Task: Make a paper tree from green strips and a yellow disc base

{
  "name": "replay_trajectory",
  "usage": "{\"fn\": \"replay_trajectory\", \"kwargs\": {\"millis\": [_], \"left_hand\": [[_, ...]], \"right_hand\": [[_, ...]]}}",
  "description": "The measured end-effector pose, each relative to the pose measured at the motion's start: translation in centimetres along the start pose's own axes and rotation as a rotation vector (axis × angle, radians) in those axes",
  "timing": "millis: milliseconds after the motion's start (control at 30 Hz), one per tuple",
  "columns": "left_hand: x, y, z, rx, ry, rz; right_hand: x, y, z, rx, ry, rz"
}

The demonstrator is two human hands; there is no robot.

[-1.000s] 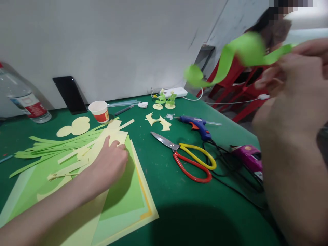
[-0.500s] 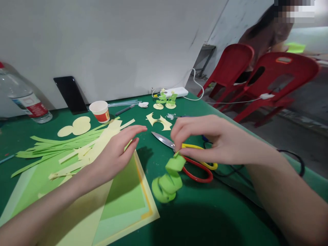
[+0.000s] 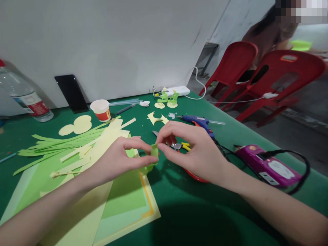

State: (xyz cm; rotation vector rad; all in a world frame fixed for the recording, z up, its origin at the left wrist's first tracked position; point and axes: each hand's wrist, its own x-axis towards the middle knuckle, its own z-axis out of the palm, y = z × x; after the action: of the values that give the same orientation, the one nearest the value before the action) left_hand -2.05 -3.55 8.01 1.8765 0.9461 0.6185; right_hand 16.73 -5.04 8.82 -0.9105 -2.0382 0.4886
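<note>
A curled green paper strip is held between both hands above the green table. My left hand pinches its lower left part with thumb and fingers. My right hand pinches the strip's upper end from the right, fingers closed. Part of the strip hangs below my left fingers, over the edge of the stacked green and yellow paper sheets. The red and yellow scissors lie under my right hand, mostly hidden.
Cut green and yellow strips lie at left. A paper cup, bottle, phone, blue glue gun, purple glue gun with cable, and small paper figures stand around. Red chairs and another person are at right.
My right hand came down from face height to the table with the green strip. My left hand left the paper sheets and took hold of the strip, which is now wound tighter.
</note>
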Motion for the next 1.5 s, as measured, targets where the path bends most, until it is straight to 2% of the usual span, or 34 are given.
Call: {"fn": "replay_trajectory", "kwargs": {"millis": [167, 400, 567, 800, 933, 1200, 1300, 1500], "left_hand": [[0.1, 0.3, 0.1, 0.028, 0.010, -0.027], [0.0, 0.4, 0.0, 0.021, 0.065, -0.026], [-0.1, 0.4, 0.2, 0.045, 0.013, 0.034], [-0.3, 0.6, -0.1, 0.030, -0.043, 0.152], [-0.4, 0.9, -0.4, -0.018, -0.065, 0.234], [-0.5, 0.8, -0.4, -0.086, -0.048, 0.334], [-0.6, 0.8, -0.6, -0.119, -0.052, 0.378], [-0.8, 0.8, -0.8, -0.133, -0.055, 0.401]], "right_hand": [[0.0, -0.2, 0.0, 0.044, 0.034, 0.120], [0.3, -0.2, 0.2, 0.233, -0.173, 0.304], [0.3, 0.0, 0.6, 0.299, -0.270, 0.337], [0.7, 1.1, 0.3, 0.847, -0.429, 0.542], [0.9, 1.9, 0.2, 1.061, -0.478, 0.672], [0.6, 2.0, 0.4, 1.446, -0.563, 0.703], [0.5, 1.9, 0.3, 1.509, -0.579, 0.637], [0.4, 1.8, -0.1, 1.565, -0.493, 0.576]]}}
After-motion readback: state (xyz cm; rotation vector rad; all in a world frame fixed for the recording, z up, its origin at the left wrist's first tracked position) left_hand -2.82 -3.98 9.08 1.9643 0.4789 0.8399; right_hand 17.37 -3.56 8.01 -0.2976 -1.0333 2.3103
